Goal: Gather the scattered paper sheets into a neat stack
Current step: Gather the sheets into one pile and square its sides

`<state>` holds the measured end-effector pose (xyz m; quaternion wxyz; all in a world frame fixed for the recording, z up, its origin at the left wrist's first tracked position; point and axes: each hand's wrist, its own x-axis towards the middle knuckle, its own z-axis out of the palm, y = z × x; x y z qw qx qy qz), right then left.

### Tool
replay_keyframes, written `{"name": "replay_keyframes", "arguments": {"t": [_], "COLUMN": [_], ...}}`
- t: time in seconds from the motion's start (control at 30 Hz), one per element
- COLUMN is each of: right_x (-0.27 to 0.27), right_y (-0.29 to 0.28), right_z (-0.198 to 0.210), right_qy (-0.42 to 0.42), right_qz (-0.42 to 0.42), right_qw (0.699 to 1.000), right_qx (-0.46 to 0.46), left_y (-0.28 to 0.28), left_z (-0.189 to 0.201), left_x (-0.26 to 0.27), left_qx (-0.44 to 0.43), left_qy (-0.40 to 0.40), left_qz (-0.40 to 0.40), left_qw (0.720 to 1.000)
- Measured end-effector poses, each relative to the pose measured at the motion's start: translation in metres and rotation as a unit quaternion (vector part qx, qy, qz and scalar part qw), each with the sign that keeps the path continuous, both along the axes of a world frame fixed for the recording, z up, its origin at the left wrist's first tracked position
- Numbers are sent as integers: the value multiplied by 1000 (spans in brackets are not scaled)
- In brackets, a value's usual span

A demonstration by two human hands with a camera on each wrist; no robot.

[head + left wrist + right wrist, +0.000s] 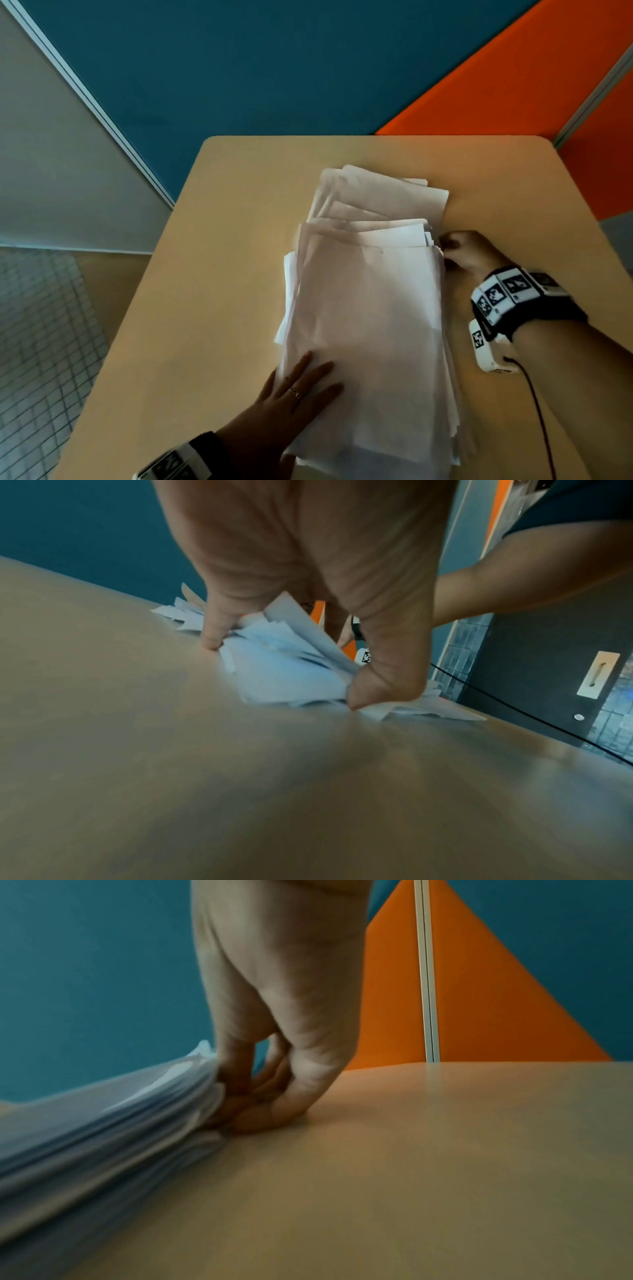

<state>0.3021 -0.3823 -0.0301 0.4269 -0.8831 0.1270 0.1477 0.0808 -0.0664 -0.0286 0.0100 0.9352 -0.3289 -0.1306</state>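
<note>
A loose pile of thin white paper sheets [370, 308] lies mid-table [212, 274], a smooth pale wood-look top with rounded corners. Sheet edges fan out unevenly, some corners curled and creased; no print readable on them. The left hand [291, 397] lies flat on the pile's near-left corner, fingers straight, a ring on one. The right hand [469, 251] is at the pile's right edge, fingers [260, 1112] curled, pinching into the layered sheets.
</note>
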Motion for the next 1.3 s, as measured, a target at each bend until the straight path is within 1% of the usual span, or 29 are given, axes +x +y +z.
{"name": "replay_keyframes", "arguments": {"t": [0.07,0.1,0.17,0.27,0.3,0.37,0.43,0.5,0.6,0.63,0.73,0.8,0.87,0.93,0.97,1.0,1.07,1.13,1.23,1.3], "right_x": [-4,-5,-3,6,9,18,23,26,27,28,23,21,20,17,16,16,15,13,11,9], "right_y": [-12,-16,-16,-2,5,18,25,26,20,15,3,-7,-10,-7,-2,2,8,7,-6,-7], "right_z": [2,2,4,3,1,-3,-5,-5,-6,-7,-4,-1,3,6,6,5,1,4,10,13], "right_qy": [43,39,-8,-88,-106,-118,-109,-87,-33,-31,6,34,32,-3,-26,-56,-85,-90,-76,-63], "right_qz": [42,38,-2,-60,-69,-84,-92,-61,6,34,121,153,132,56,29,19,36,45,49,73], "right_qw": [998,998,999,985,980,977,981,986,991,991,983,976,981,995,996,993,986,980,981,981], "right_qx": [16,14,-34,-137,-153,-154,-129,-126,-130,-128,-142,-150,-138,-88,-85,-98,-140,-169,-170,-166], "left_y": [0,0,2,5,5,6,5,5,5,5,5,6,6,5,5,4,4,5,11,13], "left_z": [-5,-3,-5,-11,-12,-13,-12,-11,-10,-10,-9,-9,-9,-9,-9,-9,-9,-9,-9,-9], "left_x": [-5,-10,-16,-23,-23,-17,-10,-7,-6,-6,-6,-6,-7,-7,-6,-5,-3,-2,-1,-2], "left_qx": [-26,-25,-12,-42,-43,-36,-26,-19,-27,-34,-34,-29,-37,-36,-31,-26,-21,-16,-15,-14], "left_qy": [-7,4,11,-41,-31,-18,13,29,46,45,48,33,33,36,36,38,37,34,26,21], "left_qz": [-7,-7,-5,9,15,18,16,12,15,18,22,23,32,42,41,38,35,42,50,45], "left_qw": [1000,1000,1000,998,998,999,999,999,998,998,998,999,998,998,998,998,998,998,998,999]}}
